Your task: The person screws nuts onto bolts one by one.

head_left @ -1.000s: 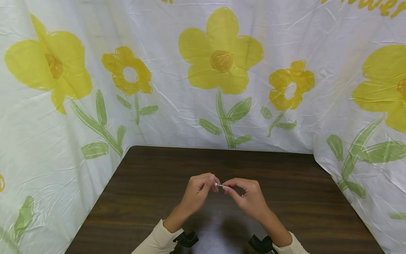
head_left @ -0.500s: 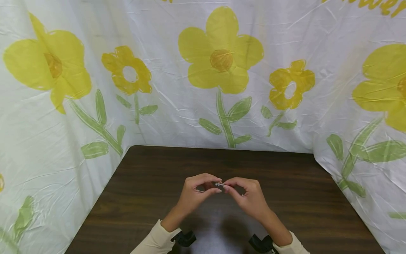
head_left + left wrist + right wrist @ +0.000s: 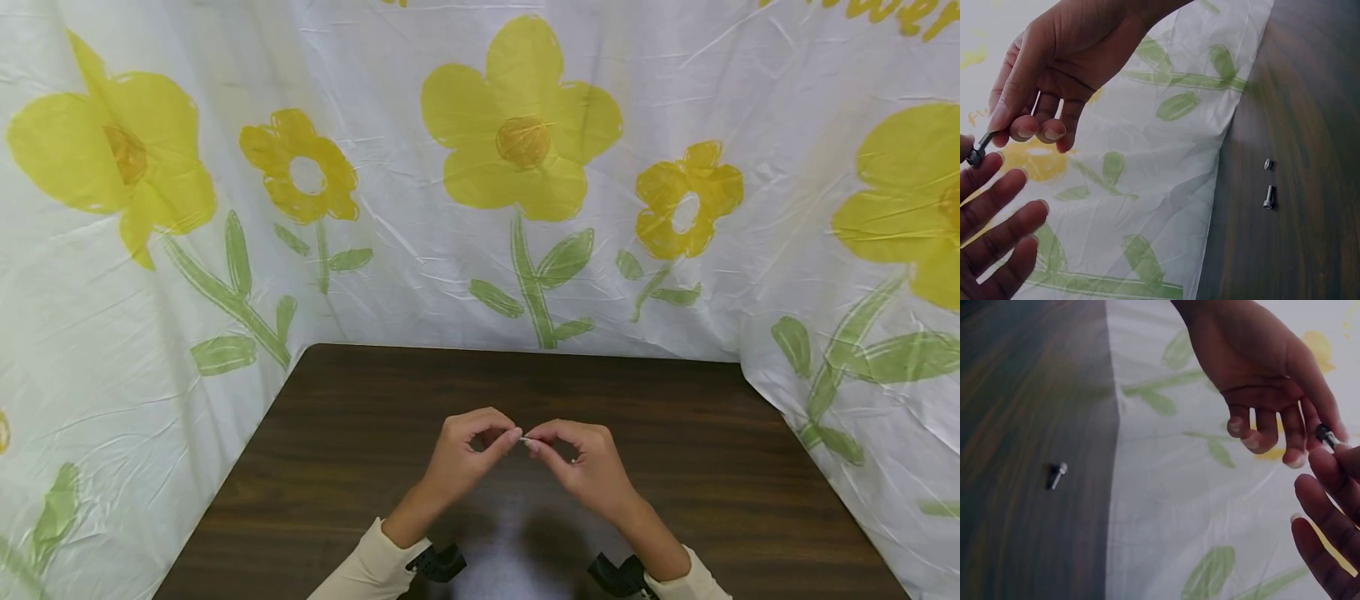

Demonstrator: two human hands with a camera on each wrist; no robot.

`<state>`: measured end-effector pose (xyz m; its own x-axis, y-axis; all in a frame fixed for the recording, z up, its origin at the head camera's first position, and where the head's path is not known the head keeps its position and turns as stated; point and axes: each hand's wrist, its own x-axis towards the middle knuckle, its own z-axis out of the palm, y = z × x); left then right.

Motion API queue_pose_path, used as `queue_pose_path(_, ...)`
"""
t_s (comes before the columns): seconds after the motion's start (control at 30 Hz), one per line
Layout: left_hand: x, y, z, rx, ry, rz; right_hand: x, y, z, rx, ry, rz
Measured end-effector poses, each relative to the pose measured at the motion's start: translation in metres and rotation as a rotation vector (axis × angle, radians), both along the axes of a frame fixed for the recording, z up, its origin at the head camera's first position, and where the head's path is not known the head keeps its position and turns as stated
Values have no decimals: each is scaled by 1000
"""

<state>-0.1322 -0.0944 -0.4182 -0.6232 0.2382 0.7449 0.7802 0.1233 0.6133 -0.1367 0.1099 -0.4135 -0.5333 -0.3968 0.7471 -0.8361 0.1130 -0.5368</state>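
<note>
In the head view my left hand (image 3: pixel 468 454) and right hand (image 3: pixel 585 462) meet fingertip to fingertip above the table. Between them is a small metal screw (image 3: pixel 981 150), mostly covered by fingers. The left wrist view has my left hand (image 3: pixel 997 219) pinching its dark head end between thumb and index finger, other fingers extended. My right hand (image 3: pixel 1079 62) pinches the threaded end there. The right wrist view also shows the screw (image 3: pixel 1327 435) between both hands. Whether a nut sits on it I cannot tell.
On the dark wooden table (image 3: pixel 360 392) lie a small round metal piece (image 3: pixel 1269 164), perhaps a nut, and a loose screw (image 3: pixel 1269 197). The right wrist view shows a small metal fastener (image 3: pixel 1057 475) on the tabletop. A flower-print curtain (image 3: pixel 405 275) hangs around the table.
Half a second ago my left thumb and index finger were apart, with the screw's end exposed. Now they close on it again. My right hand has stayed in place with its pinch.
</note>
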Motion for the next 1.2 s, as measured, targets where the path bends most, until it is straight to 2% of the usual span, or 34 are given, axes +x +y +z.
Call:
queue_pose_path(0.17, -8, 0, -15, -27, -42, 25, 0, -1, -2, 7, 8, -5)
queue_pose_path(0.27, -5, 1, -11, -26, -60, 40, 0, -1, -2, 9, 4, -9)
queue_pose_path(0.37, 2, 2, 1, -10, -70, 44, 0, 0, -2, 4, -8, -17)
queue_pose_path(0.5, 10, 0, 16, 18, -119, -1, 0, 0, -2, -7, -28, -23)
queue_pose_path(0.63, 11, -3, 16, 34, -157, -75, 1, 0, -1, -14, -49, -25)
queue_pose_path(0.73, 10, -4, 13, 33, -156, -99, 1, 1, 1, -14, -63, -31)
queue_pose_path(1.0, 8, -3, 4, 30, -130, -70, 1, 1, -1, -10, -78, -18)
queue_pose_path(1.2, 8, -2, 7, 24, -139, -54, -1, 0, -3, -4, -59, -13)
